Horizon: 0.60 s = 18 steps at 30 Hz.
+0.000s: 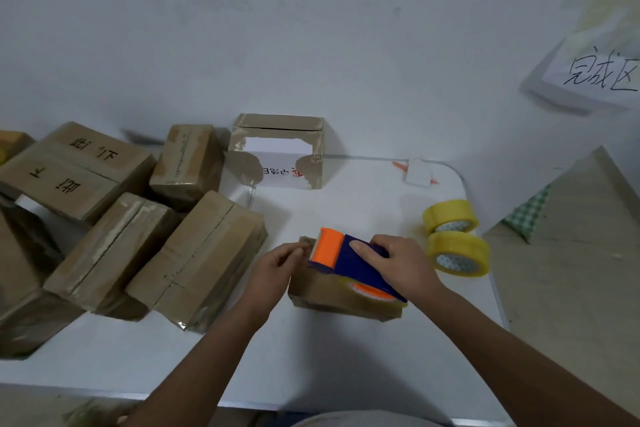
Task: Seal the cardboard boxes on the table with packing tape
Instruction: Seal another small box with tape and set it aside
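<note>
A small cardboard box (322,291) lies on the white table (311,357) in front of me. On top of it sits a blue and orange tape dispenser (346,260) with a roll of clear tape in it. My right hand (401,263) grips the dispenser's blue body from the right. My left hand (277,270) is at the dispenser's orange toothed end, with its fingers curled at the box's far left corner. What those fingers pinch is too small to tell.
Several brown boxes (194,260) crowd the table's left side. A white and brown box (280,152) stands at the back by the wall. Two yellow tape rolls (457,250) lie to the right. A handwritten sign (599,73) hangs on the wall at the right.
</note>
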{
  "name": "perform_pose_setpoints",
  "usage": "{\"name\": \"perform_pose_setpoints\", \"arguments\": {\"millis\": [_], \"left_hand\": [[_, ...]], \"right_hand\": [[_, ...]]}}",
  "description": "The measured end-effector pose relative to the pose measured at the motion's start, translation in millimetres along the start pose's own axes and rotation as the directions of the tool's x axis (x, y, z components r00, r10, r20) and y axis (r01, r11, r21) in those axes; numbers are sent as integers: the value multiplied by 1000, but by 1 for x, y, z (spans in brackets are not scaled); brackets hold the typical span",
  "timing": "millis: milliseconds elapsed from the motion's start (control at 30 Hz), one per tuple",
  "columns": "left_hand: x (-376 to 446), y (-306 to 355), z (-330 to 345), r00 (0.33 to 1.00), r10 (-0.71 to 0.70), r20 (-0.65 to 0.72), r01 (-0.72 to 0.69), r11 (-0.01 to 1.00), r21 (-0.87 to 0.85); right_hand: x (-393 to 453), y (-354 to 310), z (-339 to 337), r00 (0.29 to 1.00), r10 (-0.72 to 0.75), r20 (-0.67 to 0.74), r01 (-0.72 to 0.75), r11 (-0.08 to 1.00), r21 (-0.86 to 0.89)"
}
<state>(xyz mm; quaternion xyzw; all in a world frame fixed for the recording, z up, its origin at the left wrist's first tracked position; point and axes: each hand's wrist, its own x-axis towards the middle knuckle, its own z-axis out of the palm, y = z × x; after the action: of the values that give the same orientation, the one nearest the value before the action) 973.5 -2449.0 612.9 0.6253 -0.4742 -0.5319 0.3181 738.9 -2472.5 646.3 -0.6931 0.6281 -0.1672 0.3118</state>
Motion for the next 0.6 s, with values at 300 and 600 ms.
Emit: {"name": "perform_pose_setpoints", "arguments": {"millis": [300, 600], "left_hand": [[4, 35, 0, 922, -293, 253, 374, 841, -392], [2, 36, 5, 949, -283, 136, 313, 887, -340]], "right_hand": [[2, 4, 2, 1000, -24, 13, 24, 999, -30], [3, 0, 1, 999, -33, 30, 35, 997, -70]]}}
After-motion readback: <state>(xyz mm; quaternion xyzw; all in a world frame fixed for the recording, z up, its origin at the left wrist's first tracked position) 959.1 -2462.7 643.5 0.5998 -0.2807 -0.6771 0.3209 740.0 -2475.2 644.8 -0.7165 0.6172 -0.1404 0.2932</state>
